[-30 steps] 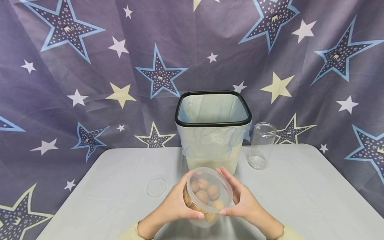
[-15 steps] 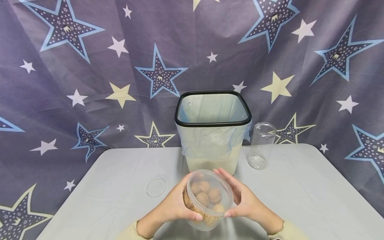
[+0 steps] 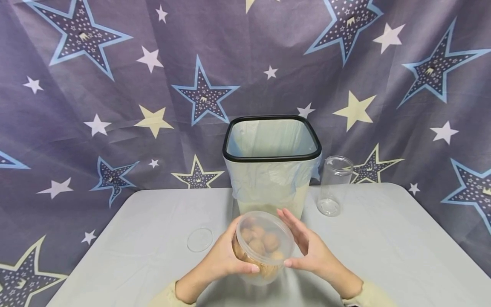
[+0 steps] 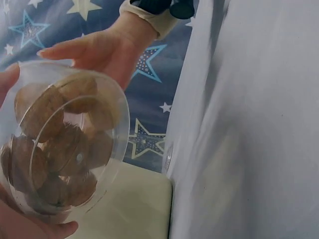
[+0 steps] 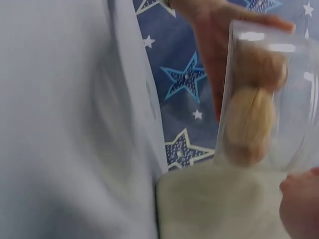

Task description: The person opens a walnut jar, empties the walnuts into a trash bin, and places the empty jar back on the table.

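Container (image 3: 264, 251): round, translucent, held over the near middle of the table (image 3: 383, 256); tilted, base apparently raised.
Left hand (image 3: 224, 258): wrapped round the container's left wall, thumb along the near side; the bearing grip.
Right hand (image 3: 312, 249): fingers nearly straight and spread at the container's right side, thumb tip close to the wall; contact could not be told.
Walnuts (image 3: 258, 246): several, inside the container; judged hard, loose and apt to roll to the low side.
Handling: wall judged light, slightly springy plastic, smooth enough to slip; load judged modest, mostly the nuts' own.
Best hold: opposed palms on the wall below the rim; pressing on the lid-like top was judged unwise, its seating being unclear.
Clear disc (image 3: 200, 239): thin, flat on the table, left of the left hand; whether solid or a ring could not be told.
Room: side edges of the table stood well apart from both hands; the broader stretch lay rightward, the disc taking some of the left.
Bin (image 3: 268, 183): upright, bag-lined, black-rimmed, just beyond the container; blocked low forward movement.
Jar (image 3: 333, 187): tall, clear, upright, right of the bin near the far edge; judged breakable and easily tipped.
Curtain (image 3: 153, 85): star-printed, hung behind the table; closed off the rear.
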Tool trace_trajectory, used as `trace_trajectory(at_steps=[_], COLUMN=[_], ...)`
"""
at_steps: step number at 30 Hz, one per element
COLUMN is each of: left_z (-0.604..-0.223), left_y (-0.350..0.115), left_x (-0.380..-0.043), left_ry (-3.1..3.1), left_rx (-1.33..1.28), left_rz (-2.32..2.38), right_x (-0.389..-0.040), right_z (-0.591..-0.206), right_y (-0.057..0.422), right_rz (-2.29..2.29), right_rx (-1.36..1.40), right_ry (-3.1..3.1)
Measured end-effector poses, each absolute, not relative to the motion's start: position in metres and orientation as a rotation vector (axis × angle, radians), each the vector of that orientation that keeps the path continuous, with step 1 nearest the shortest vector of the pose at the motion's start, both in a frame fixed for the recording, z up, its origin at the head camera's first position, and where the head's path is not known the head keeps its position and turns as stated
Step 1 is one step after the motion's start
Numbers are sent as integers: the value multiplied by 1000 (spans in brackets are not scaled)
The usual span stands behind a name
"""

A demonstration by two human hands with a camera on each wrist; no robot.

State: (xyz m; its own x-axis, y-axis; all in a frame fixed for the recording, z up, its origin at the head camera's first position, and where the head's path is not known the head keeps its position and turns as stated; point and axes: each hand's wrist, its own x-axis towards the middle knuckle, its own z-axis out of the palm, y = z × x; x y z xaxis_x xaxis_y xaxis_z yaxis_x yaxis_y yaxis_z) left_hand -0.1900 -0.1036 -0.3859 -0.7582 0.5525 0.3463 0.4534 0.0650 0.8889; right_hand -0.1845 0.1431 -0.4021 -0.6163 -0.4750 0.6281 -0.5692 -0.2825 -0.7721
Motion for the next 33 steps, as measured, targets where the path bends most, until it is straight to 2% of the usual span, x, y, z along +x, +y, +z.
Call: trace_trajectory(at_steps=[6, 13, 24, 33], left_z=[-386, -383, -383, -382], left_y=[-100, -94, -91, -90], left_x=[-188, -182, -180, -178], left_ry=[2414, 2562, 2621, 2639], left_rx=[1026, 809, 729, 751], left_rz=[1781, 1769, 1758, 1739], right_x=[-168, -153, -150, -149], right_z=[-391, -383, -377, -377], right_y=[133, 121, 111, 108], right_rz=[1925, 1948, 1975, 2018], right_rx=[913, 541, 361, 336], right_ry=[-2071, -2256, -2331, -2292])
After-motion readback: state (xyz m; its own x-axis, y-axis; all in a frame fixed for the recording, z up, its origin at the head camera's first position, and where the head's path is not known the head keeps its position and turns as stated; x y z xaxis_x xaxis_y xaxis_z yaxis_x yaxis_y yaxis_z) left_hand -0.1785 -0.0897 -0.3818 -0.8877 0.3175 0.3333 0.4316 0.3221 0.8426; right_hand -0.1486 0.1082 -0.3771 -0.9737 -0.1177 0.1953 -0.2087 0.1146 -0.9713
